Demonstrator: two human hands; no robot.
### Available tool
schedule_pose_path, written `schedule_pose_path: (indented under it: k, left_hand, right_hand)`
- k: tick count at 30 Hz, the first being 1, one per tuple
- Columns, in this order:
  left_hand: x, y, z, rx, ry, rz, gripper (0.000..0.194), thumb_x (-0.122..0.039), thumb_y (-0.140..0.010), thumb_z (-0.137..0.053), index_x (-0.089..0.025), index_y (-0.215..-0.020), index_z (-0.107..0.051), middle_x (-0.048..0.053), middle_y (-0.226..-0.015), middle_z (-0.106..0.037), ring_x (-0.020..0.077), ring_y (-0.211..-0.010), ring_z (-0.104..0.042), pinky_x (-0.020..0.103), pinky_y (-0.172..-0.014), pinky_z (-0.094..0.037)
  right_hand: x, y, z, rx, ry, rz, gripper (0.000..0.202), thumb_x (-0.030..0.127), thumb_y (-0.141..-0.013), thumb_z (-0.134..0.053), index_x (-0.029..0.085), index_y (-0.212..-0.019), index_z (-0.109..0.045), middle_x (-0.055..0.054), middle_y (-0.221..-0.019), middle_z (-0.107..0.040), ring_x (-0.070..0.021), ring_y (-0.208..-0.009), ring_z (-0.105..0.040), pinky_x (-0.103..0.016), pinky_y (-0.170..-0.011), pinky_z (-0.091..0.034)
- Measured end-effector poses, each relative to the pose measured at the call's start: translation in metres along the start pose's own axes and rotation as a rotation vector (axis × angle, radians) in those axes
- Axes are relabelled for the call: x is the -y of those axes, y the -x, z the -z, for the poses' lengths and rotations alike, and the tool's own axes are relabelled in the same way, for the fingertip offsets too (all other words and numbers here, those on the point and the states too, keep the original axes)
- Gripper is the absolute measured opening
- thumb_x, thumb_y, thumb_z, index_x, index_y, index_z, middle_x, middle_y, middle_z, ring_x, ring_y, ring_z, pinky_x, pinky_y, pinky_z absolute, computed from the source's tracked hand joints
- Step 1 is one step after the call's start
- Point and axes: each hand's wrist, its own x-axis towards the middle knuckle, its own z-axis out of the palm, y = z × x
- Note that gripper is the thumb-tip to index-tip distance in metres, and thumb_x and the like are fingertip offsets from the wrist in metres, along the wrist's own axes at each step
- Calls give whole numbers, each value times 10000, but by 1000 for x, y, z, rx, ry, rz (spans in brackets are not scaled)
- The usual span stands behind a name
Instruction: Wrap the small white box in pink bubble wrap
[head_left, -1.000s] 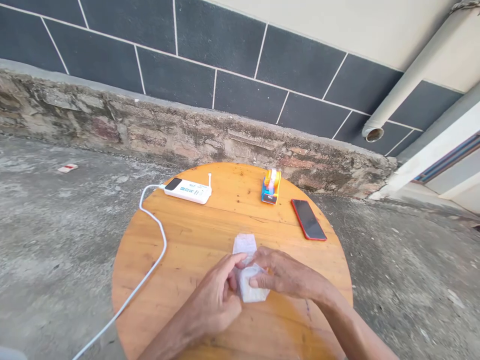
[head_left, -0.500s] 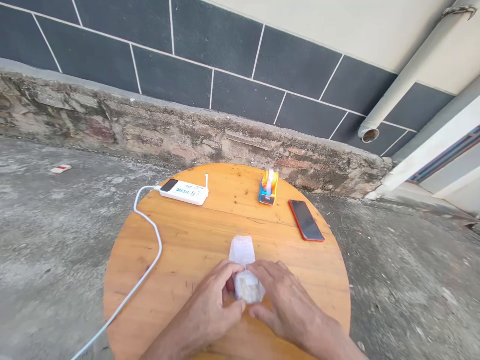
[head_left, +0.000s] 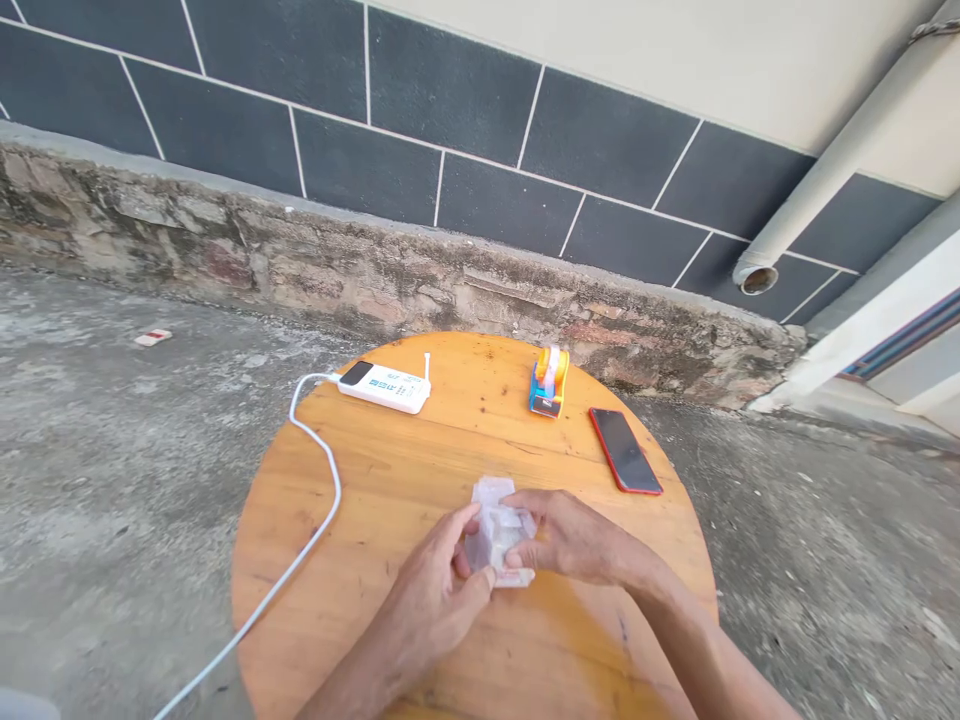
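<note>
A whitish, translucent plastic package is between my two hands, low over the near middle of the round wooden table. My left hand grips its left side, with the thumb at the near left corner and the fingers partly behind it. From the right, my right hand pinches the package, fingertips on its top and thumb on the near face. A pale flap sticks out at the far end of the package. What lies inside the plastic is too unclear to tell.
On the round table lie a white power bank with a white cable running off the left edge, a yellow and blue tape dispenser at the back, and a red-edged phone at right. A stone-based wall stands behind.
My right hand has turned and shifted, its fingers now further over the package, which is tilted differently and shows a near edge. The whole view has shifted slightly.
</note>
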Motion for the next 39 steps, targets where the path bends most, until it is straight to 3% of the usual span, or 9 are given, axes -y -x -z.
schedule_pose_path:
  k: [4, 8, 12, 17, 23, 28, 33, 37, 39]
  left_hand:
    - [0, -2, -2, -40, -30, 4, 489, -176, -755, -497, -170, -1244, -493, 80, -1050, -619, 135, -660, -533, 272, -627, -452]
    - [-1, -2, -2, -95, -60, -6, 431, -207, -787, -489, -183, -1217, -519, 72, -1022, -625, 151, -673, -551, 284, -636, -463]
    - [0, -3, -3, -138, -99, -31, 415, -240, -821, -483, -217, -1235, -514, 61, -1023, -611, 156, -695, -554, 287, -656, -470]
    - [-1, -4, -1, -115, -153, -111, 481, -189, -821, -469, -273, -1294, -482, 27, -924, -601, 148, -677, -540, 272, -654, -467]
    - [-11, 1, 0, -175, -242, -159, 275, -203, -766, -535, -244, -1027, -615, 38, -946, -577, 174, -765, -557, 268, -668, -463]
    - [-13, 4, -3, -115, -219, -138, 172, -197, -759, -524, -221, -911, -601, 19, -853, -577, 162, -724, -554, 268, -654, -446]
    - [-2, 3, -7, -110, -88, 7, 330, -174, -700, -555, -217, -1025, -518, -13, -808, -578, 148, -663, -554, 271, -631, -457]
    - [-3, 3, -5, -77, -32, 45, 413, -166, -703, -557, -221, -1106, -488, 13, -938, -593, 141, -681, -572, 273, -633, -476]
    - [-7, 3, -3, -52, -20, 39, 411, -170, -720, -551, -223, -1122, -486, 19, -951, -594, 143, -697, -582, 270, -633, -486]
  right_hand:
    - [-14, -8, -5, -54, -71, -44, 405, 428, -733, -716, 201, -1055, -619, 20, -843, -648, -145, -751, -565, -226, -641, -410]
    - [-13, -11, -5, -87, -16, 30, 362, 464, -859, -571, 203, -1102, -631, -39, -1004, -623, -157, -830, -569, -256, -720, -433]
    - [-11, -17, -7, -84, 4, 136, 373, 442, -963, -376, 208, -1049, -653, -50, -1012, -628, -171, -920, -556, -289, -820, -420]
    - [-23, -21, -19, -204, -123, 12, 374, 484, -918, -452, 163, -1017, -616, -37, -906, -641, -159, -790, -577, -250, -673, -432]
    - [-18, -3, -36, -229, -49, 36, 387, 485, -925, -437, 172, -871, -659, -25, -832, -626, -150, -744, -554, -241, -649, -400]
    - [-2, 13, -49, -218, 4, 85, 458, 476, -965, -340, 172, -789, -634, -20, -777, -608, -138, -710, -539, -237, -646, -389]
    - [-13, 8, -42, -315, -47, 36, 431, 454, -962, -348, 171, -772, -613, -18, -751, -605, -136, -685, -548, -233, -636, -411]
    - [-34, -12, -34, -391, -77, -80, 316, 322, -937, -392, 154, -808, -626, 17, -578, -542, -121, -528, -531, -225, -538, -407]
    - [-38, -23, -33, -387, -70, -64, 265, 262, -917, -411, 154, -862, -646, 6, -613, -574, -132, -563, -564, -236, -575, -432]
